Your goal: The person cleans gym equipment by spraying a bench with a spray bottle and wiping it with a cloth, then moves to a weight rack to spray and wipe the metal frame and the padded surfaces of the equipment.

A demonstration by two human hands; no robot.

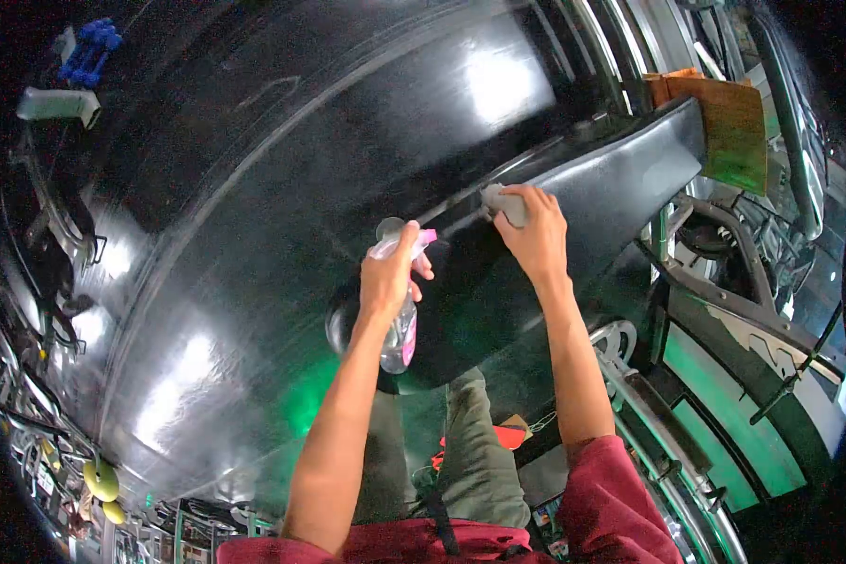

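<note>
My left hand (385, 277) is closed around the neck of a clear spray bottle (399, 343) with a pink trigger and a pink label. The bottle is held above the dark, shiny floor, beside a long black padded bench (620, 174). My right hand (541, 230) grips a grey cloth (509, 209), thumb on the near side and fingers over the top. The cloth is at the bench's upper left edge and appears to touch it. Part of the cloth is hidden under the fingers.
A wooden board (735, 136) stands at the bench's far end. Metal frames and tubes (738, 291) run along the right. Blue dumbbells (91, 49) lie at the upper left, and yellow-green balls (101, 479) at the lower left. An orange item (509, 436) is by my legs.
</note>
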